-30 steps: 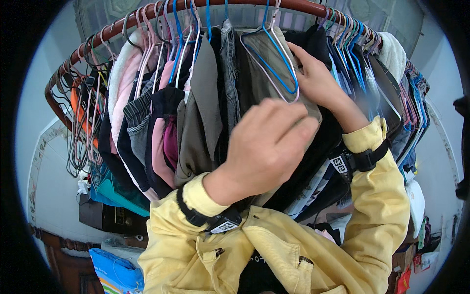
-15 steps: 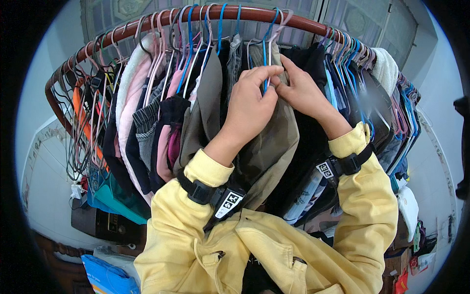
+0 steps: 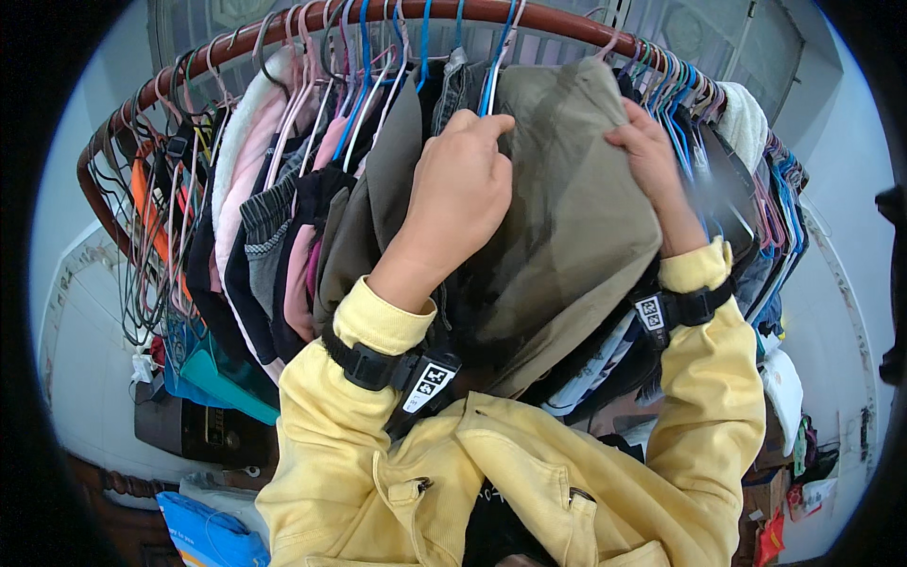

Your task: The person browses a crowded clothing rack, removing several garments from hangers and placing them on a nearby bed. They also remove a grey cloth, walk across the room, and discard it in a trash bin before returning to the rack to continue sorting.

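A khaki garment point(image 3: 576, 180) hangs in front of me with its broad side turned toward me. My right hand point(image 3: 657, 165) is closed at the garment's upper right edge, fingertips curled against the cloth. Just above that corner, a pink hanger hook point(image 3: 609, 42) rises toward the brown rail point(image 3: 529, 17). My left hand point(image 3: 463, 194) is wrapped round a blue hanger point(image 3: 495, 71) and a white one beside it, below their hooks; its knuckles touch or nearly touch the garment's left edge. The rest of the hangers is hidden by my fingers and the cloth.
Many hung clothes crowd the rail's left, including a pink and white fleece piece point(image 3: 248, 161). More hangers and a white towel point(image 3: 742, 118) are on the right. A teal plastic bin point(image 3: 227, 383) stands low at left, near a blue package point(image 3: 213, 529).
My hands have moved apart: the right went rightward with the khaki garment's edge, spreading it wide, and the left shifted slightly left with the blue and white hangers.
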The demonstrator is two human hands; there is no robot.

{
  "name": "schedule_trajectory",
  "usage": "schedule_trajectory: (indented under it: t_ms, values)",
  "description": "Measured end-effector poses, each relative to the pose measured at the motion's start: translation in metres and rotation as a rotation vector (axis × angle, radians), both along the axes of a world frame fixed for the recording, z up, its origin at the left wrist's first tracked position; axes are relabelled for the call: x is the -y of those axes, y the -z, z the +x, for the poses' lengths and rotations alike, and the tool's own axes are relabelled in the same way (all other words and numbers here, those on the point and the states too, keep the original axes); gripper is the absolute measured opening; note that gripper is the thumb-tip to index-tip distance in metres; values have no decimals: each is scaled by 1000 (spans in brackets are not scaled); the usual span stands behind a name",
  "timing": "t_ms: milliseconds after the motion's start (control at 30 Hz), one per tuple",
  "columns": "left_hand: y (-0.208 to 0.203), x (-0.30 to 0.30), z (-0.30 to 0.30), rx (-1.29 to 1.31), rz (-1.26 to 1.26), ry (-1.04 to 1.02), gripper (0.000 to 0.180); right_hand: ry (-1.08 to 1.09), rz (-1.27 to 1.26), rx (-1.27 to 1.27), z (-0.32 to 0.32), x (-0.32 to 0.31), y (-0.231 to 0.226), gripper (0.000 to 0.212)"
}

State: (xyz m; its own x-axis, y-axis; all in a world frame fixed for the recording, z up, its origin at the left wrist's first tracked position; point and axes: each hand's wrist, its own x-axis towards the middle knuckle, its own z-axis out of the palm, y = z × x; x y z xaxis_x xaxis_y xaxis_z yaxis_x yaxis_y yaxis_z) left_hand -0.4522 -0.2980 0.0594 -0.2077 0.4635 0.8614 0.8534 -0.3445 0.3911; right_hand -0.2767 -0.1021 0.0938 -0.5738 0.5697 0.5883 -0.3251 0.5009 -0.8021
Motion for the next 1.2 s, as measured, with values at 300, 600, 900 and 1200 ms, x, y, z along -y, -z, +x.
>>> schedule_trajectory:
  t_ms: [300,600,900,1200]
  values:
    - [21,36,2,-133,17,148,52,344,43,82,154,111,4,60]
    - [71,64,19,-23,141,625,46,1238,-207,215,334,296,70,61]
    - [135,39,82,86,-296,838,37,1456,-288,342,450,343,148,59]
    - [106,31,108,33,-466,798,30,1176,-346,60,397,294,201,54]
